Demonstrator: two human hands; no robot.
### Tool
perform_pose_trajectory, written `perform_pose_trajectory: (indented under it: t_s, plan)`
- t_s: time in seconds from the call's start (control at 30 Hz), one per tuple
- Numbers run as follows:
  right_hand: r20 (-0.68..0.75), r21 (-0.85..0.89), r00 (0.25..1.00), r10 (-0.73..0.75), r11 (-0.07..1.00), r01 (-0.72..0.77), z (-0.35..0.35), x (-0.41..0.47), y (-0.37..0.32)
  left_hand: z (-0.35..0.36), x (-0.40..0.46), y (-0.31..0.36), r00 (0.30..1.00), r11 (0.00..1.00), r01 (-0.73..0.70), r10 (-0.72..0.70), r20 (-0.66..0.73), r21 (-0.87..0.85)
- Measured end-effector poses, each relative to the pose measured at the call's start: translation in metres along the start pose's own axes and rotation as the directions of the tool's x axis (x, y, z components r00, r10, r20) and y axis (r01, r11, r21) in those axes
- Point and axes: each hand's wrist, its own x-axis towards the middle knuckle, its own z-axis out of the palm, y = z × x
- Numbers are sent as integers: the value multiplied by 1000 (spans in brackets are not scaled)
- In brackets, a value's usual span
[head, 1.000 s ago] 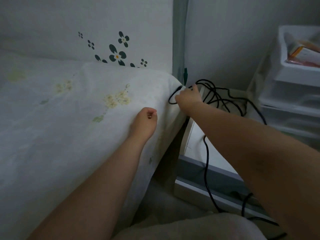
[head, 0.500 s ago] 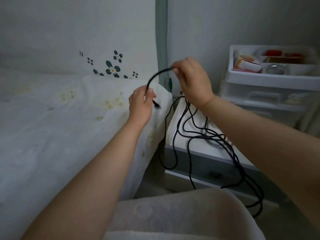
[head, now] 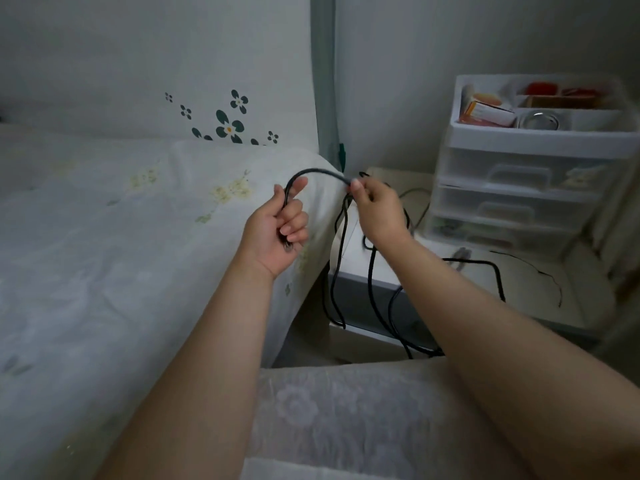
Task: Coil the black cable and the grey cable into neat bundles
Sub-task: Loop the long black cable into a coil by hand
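Beside a bed (head: 104, 254) and a low cabinet (head: 363, 285), the left hand (head: 277, 233) clenches one end of the black cable (head: 317, 172) while the right hand (head: 377, 209) pinches it further along. The slack hanging over the cabinet edge could snag or tangle when pulled in.

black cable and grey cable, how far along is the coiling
Done: nothing is bundled yet. In hand: the left hand grips one end of the black cable while the right hand pinches it further along, forming a first arch; the rest hangs in loose loops beside the bedside table. Left: winding all that slack, then the grey cable, which I cannot clearly identify.
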Motion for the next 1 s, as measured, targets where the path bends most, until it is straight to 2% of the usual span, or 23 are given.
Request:
perform_pose_trajectory:
  t_s: [0.1,0.2,0.3,0.4,0.47,0.53,0.6,0.67,0.77,0.83,0.9,1.0]
  plan:
    - [255,-166,955,150,980,-110,12,-12,14,-4,4,-5,1000,998,30,-30,1,-48]
    - [514,-335,807,291,934,-124,23,-22,7,-2,9,-7,989,999,-35,34,-144,-3]
    - [644,-439,715,271,897,55,33,-33,0,0,13,-12,965,973,-89,138,-224,213]
    - [713,-523,651,262,816,245,36,-42,-3,1,15,-17,968,917,-115,191,-166,382]
    - [689,-577,673,269,765,286,32,-43,-8,-3,18,-18,976,847,-94,183,-121,523]
    - [631,-624,742,227,716,312,21,-42,-18,-8,16,-18,976,722,-55,183,-114,690]
    - [600,-611,785,150,720,329,5,-40,-25,-10,11,-18,978,596,-41,187,-89,802]
    - [626,-546,778,51,740,391,-8,-39,-27,-9,7,-19,986,498,-42,160,-44,866]
    - [648,-473,760,-57,751,460,-16,-38,-22,-1,3,-23,988,299,-49,154,3,953]
    - [608,-416,787,-105,802,428,-19,-32,-16,6,1,-27,993,284,-51,118,18,957]
    - [534,-392,832,-148,829,399,-24,-26,-11,10,0,-29,997,320,-43,71,21,946]
    - [422,-387,890,-173,853,350,-31,-20,-5,9,3,-30,1000,441,-12,24,2,898]
